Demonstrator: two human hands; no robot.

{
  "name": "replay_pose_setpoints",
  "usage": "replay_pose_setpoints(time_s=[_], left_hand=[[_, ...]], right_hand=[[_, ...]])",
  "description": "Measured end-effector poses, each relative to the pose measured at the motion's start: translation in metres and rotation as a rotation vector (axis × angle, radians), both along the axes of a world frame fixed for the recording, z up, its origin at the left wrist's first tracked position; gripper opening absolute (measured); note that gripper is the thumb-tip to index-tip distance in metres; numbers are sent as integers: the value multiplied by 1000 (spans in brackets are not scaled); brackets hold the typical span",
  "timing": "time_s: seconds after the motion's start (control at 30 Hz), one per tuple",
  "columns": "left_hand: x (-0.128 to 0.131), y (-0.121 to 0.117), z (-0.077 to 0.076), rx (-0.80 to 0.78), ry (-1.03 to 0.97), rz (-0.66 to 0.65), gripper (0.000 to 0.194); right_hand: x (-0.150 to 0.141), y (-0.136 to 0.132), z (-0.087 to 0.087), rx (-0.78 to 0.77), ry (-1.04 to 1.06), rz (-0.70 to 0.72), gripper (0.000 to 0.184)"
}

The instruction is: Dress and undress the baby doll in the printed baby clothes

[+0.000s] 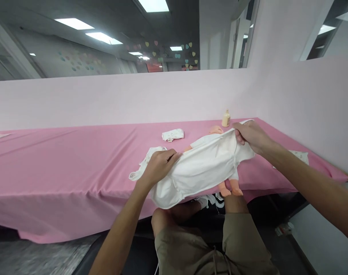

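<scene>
A baby doll [216, 130] lies on the pink tablecloth [76, 160], its head far and its orange feet [230, 189] at the table's near edge. Over it I hold a white baby garment [202, 168] stretched between both hands. My left hand [158, 165] is closed on the garment's near left edge. My right hand [250, 135] grips its far right edge, beside the doll's head. The garment hides most of the doll's body.
A folded white cloth [173, 135] lies behind the doll. A small yellowish bottle [226, 118] stands by the pink back wall. Another white garment [300, 156] lies at the right. My knees [168, 221] in khaki shorts are below the table edge.
</scene>
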State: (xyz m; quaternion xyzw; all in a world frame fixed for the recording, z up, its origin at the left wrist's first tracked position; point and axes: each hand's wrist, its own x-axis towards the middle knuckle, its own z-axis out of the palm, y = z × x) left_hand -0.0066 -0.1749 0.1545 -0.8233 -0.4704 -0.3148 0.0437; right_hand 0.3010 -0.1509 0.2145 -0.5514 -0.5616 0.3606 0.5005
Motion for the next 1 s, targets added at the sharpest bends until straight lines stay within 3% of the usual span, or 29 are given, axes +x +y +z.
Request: replay_pose_setpoints(time_s=[0.23,0.33,0.5,0.63,0.77,0.87,1.0], left_hand=[[6,1,-38,140,549,5,24],[4,6,-51,170,594,2,33],[-13,44,-45,106,201,-96,32],[-25,72,-24,-81,-209,11,30],[-38,72,0,-172,-509,160,23],[-50,68,14,-227,-649,156,20],[-64,89,13,-328,-779,142,28]], right_hand=[[20,-7,-55,-190,300,75,42],[28,-8,-71,-251,435,76,37],[30,12,-75,-216,659,56,34],[19,23,-73,-193,719,68,39],[11,16,-70,-190,710,128,40],[7,13,-65,-157,685,170,38],[-8,36,-57,-120,713,164,37]])
